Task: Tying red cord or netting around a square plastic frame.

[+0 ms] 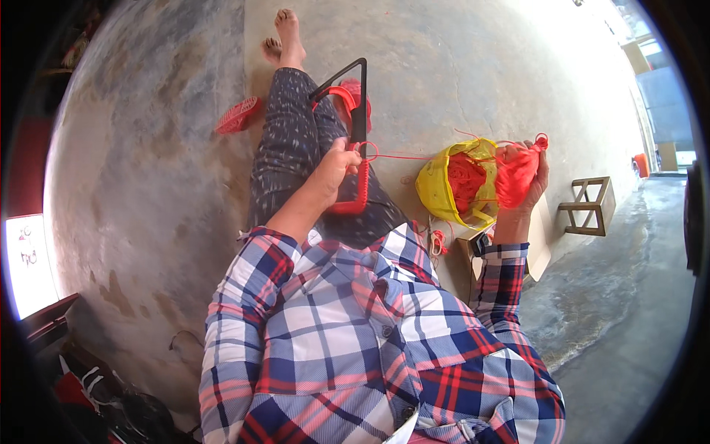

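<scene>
Winding red cord onto a black frame [353, 96] lying on the lap at twelve o'clock: left hand [336, 164] pinching the wrapped rail, right hand [526, 181] at three o'clock clutching a red yarn bundle [515, 176] beside the yellow bag [444, 189]; one rail partly wrapped, remainder bare.

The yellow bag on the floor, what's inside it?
Inside the yellow bag sits a heap of orange-red yarn. The bag's walls and the top yarn cover whatever lies deeper, so that part cannot be seen.
</scene>
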A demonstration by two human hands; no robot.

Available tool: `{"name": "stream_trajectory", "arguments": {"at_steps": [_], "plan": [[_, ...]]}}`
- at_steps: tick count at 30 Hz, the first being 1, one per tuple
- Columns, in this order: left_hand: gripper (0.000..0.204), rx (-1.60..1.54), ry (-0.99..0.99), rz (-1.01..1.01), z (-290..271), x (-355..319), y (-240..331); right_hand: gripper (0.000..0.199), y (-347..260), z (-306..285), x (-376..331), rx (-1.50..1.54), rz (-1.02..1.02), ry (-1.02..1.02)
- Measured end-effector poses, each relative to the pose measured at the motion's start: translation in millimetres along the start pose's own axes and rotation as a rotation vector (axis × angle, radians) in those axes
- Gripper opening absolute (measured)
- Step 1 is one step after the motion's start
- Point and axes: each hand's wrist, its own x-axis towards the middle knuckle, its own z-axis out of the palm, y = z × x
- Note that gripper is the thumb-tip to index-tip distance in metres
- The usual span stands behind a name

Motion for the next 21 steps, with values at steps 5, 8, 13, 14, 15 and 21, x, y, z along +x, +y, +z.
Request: {"name": "stream_trajectory", "arguments": {"at_steps": [5,8,13,14,15,21], "plan": [[0.048,-0.007,-0.009,0.015,1,-1,-3,0.008,54,7,-10,-0.289,0.128,0.161],[0.05,-0.004,-0.018,0.02,0,-2,-5,0.016,111,25,-24,-0.857,0.333,0.009],[0.054,-0.026,-0.022,0.035,2,-3,-6,0.017,167,49,-30,-0.83,0.597,-0.141],[0.054,-0.042,-0.012,0.032,2,-4,-6,0.016,169,54,-29,-0.721,0.611,-0.138],[0.055,-0.06,-0.003,0.025,5,-7,-3,0.015,169,56,-30,-0.614,0.624,-0.132],[0.053,-0.05,-0.038,0.011,1,-3,-3,0.012,152,26,-13,-0.681,0.507,-0.171]]}}
